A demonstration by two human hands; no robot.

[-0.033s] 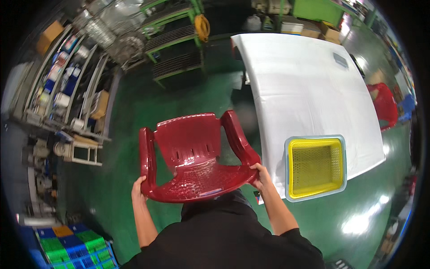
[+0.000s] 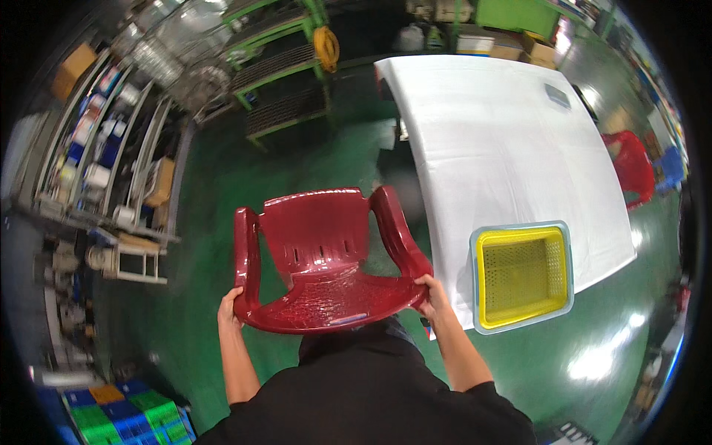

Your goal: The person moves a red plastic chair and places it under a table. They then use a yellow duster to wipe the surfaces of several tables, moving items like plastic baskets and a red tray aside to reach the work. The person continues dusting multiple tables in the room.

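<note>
Left hand (image 2: 231, 307) and right hand (image 2: 433, 295) grip red chair (image 2: 317, 236); white-covered table (image 2: 504, 156) beside it bears yellow basket (image 2: 523, 278).

Holding the dark red chair (image 2: 317, 230) at its eight o'clock with left hand (image 2: 231, 308) and four o'clock with right hand (image 2: 435, 298). Toward three o'clock, can see nested baskets (image 2: 519, 276) on white tabletop (image 2: 512, 156).

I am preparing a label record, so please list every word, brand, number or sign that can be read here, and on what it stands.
No text can be read.
Red chair, held by left hand and right hand: no readable lettering.
Yellow basket: none readable.
Shelved packages at the left: any printing is too small and blurred.
</note>
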